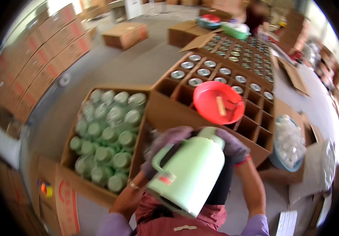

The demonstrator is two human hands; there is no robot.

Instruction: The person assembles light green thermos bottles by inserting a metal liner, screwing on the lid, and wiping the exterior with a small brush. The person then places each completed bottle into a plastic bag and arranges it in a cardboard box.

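Note:
A pale green thermos jug (191,171) is tilted in front of me, its spout end pointing away and its base toward my lap. My left hand (167,147), in a greyish-purple glove, is closed at the jug's upper left, by its handle. On the far right side, my right hand (232,145), gloved alike, wraps round the jug near the spout. Just beyond, a red plastic basin (218,96) rests on a divided carton (205,120); a tool with a wooden handle (220,105) lies in it. Round silver-topped items (203,72) stand in several of the carton's compartments.
At left, an open carton (98,194) holds several green-capped containers (116,137) in clear wrap. A blue tub (281,159) of clear plastic pieces stands at right. Carton stacks (39,59) line the left; another person (256,17) is at the far end.

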